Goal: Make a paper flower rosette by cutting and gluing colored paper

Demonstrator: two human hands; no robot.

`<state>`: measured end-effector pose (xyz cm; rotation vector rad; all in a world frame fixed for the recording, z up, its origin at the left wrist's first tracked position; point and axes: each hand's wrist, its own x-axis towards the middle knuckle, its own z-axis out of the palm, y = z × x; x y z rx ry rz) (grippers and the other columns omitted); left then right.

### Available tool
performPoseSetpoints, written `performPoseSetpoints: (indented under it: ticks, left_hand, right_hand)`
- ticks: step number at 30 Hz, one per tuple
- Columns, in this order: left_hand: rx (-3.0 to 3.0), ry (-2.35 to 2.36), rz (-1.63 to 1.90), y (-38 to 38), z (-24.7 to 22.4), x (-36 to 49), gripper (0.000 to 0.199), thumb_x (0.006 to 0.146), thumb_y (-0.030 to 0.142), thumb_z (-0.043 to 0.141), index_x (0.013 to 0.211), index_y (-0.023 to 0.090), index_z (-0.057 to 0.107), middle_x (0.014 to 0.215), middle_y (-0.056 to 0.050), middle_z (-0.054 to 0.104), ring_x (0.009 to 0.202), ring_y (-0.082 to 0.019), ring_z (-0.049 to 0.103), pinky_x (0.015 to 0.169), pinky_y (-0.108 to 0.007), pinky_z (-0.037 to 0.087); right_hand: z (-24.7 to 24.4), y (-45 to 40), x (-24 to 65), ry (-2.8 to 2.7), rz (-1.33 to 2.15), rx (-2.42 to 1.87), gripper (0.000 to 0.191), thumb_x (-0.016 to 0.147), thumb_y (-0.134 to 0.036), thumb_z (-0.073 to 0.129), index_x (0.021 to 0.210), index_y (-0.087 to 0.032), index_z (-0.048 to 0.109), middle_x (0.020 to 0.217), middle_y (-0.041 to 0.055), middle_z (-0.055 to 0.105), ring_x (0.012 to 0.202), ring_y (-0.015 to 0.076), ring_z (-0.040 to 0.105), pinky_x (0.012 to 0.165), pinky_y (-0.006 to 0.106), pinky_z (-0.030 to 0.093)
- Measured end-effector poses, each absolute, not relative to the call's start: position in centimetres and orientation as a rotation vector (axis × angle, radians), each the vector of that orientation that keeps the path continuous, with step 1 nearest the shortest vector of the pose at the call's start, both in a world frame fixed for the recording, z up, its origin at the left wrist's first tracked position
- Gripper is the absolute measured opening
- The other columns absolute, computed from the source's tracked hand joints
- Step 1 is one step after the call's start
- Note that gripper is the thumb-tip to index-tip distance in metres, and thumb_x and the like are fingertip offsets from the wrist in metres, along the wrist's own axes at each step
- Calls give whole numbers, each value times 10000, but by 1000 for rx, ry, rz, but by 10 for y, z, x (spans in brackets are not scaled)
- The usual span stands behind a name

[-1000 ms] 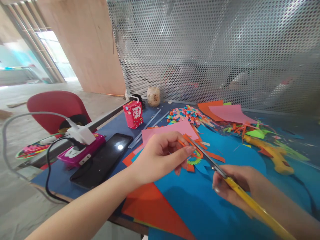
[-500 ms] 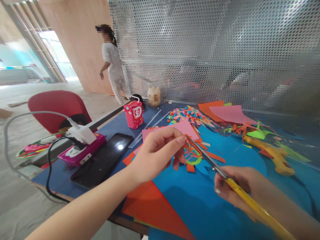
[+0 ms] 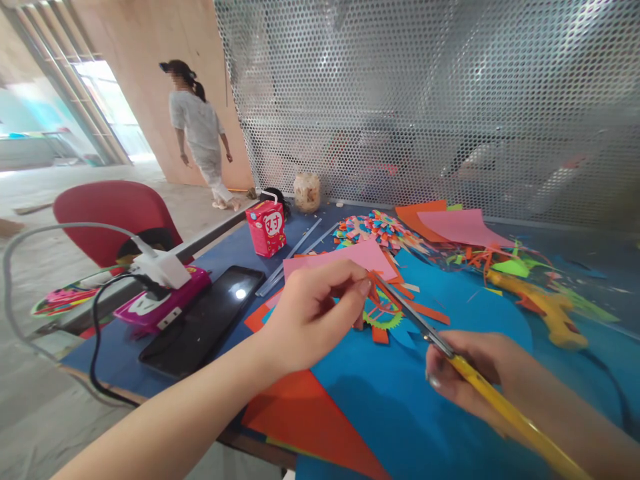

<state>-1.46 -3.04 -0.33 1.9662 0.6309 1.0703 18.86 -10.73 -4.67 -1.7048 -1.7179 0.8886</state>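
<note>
My left hand [image 3: 320,313] pinches a small piece of orange paper [image 3: 374,283] between thumb and fingers. In my right hand [image 3: 470,373] are yellow-handled scissors [image 3: 493,400], their blades pointing up-left, with the tips at the orange paper. Below the blades, a green paper ring with a toothed edge [image 3: 383,319] lies on blue paper [image 3: 380,387]. Orange strips [image 3: 431,313] and a pink sheet [image 3: 340,261] are near my fingers. A large orange sheet [image 3: 310,420] lies under my left forearm.
A black phone [image 3: 203,323], purple power strip [image 3: 165,300] and red drink carton [image 3: 267,228] stand left. Behind are a jar [image 3: 307,193] and a colourful paper pile [image 3: 377,229]. A yellow glue gun [image 3: 545,307] lies right. A person [image 3: 197,130] walks beyond the red chair [image 3: 117,217].
The person in the background has moved left, away from the mesh panel. My left hand's fingers have curled in slightly; my right hand and the scissors have barely shifted.
</note>
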Motion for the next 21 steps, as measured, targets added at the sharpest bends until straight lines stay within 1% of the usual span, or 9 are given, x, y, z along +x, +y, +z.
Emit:
performPoseSetpoints:
  ticks: [4, 11, 14, 16, 19, 21]
  left_hand:
    - [2123, 666, 1098, -30, -4, -16, 179, 832, 145, 420, 668, 160, 488, 517, 51, 471, 406, -36, 397, 394, -155, 324]
    - [2245, 672, 1109, -29, -4, -16, 160, 836, 147, 418, 703, 146, 507, 548, 49, 420, 460, -47, 332, 431, -174, 296]
    - [2260, 645, 1103, -29, -5, -17, 186, 843, 149, 394, 685, 146, 491, 561, 40, 431, 480, -56, 342, 454, -185, 311]
    - [2240, 616, 1092, -29, -6, -19, 202, 858, 167, 360, 726, 145, 511, 549, 39, 430, 482, -66, 363, 468, -198, 327]
    - [2144, 617, 1140, -29, -8, -20, 221, 883, 224, 342, 784, 153, 526, 543, 37, 430, 484, -78, 392, 468, -211, 337]
    - [2071, 638, 1184, -29, -9, -19, 230, 890, 259, 350, 774, 159, 522, 543, 38, 428, 480, -77, 397, 456, -210, 333]
  right_hand:
    - [-46, -107, 189, -1720, 881, -1719, 315, 700, -504, 544, 622, -203, 494, 544, -34, 438, 511, 130, 409, 469, 253, 342]
    - [-43, -107, 189, -1747, 888, -1712, 316, 713, -503, 547, 619, -209, 479, 546, -36, 443, 502, 120, 416, 453, 234, 339]
    - [-45, -107, 190, -1752, 858, -1700, 320, 706, -506, 559, 615, -211, 476, 544, -34, 453, 495, 118, 424, 453, 232, 348]
    - [-47, -106, 190, -1745, 846, -1714, 315, 700, -505, 565, 618, -213, 482, 527, -38, 442, 481, 118, 422, 437, 232, 341]
    - [-48, -106, 190, -1740, 856, -1735, 311, 701, -507, 557, 629, -213, 486, 526, -40, 433, 485, 121, 424, 423, 231, 325]
    - [-47, -106, 190, -1749, 865, -1743, 306, 709, -502, 546, 632, -213, 481, 533, -40, 431, 487, 118, 419, 426, 231, 324]
